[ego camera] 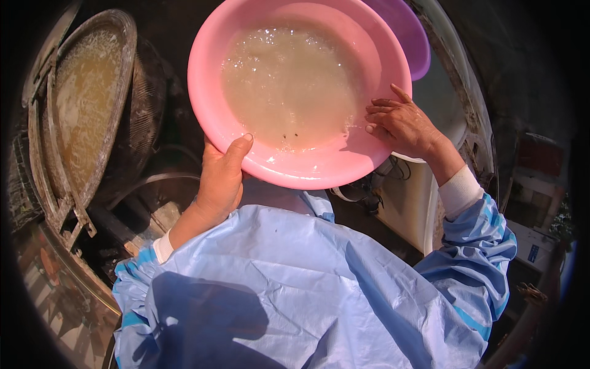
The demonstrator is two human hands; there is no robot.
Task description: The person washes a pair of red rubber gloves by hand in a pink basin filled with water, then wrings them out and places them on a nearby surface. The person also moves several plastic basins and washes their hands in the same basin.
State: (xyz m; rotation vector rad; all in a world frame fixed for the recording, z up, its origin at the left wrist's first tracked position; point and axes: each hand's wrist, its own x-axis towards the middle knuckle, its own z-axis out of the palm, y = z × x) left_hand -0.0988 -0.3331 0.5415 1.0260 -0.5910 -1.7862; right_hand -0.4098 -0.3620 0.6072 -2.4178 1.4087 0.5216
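A pink plastic basin (295, 175) holds cloudy, sunlit water (295, 87) with bubbles and a couple of small dark specks. My left hand (222, 171) grips its near left rim, thumb on top and fingers underneath. Over the right rim hovers or rests my right hand (403, 121), wet, with its fingers apart and nothing in them; whether it touches the basin I cannot tell. Partly hidden behind the basin's upper right side is a purple plastic basin (408, 41).
At left, a large round vessel (131, 60) holds yellowish, foamy liquid (87, 101), with worn bars (41, 157) along its side. A pale tub (410, 203) stands at right below my right hand. A light blue apron (295, 272) covers my front.
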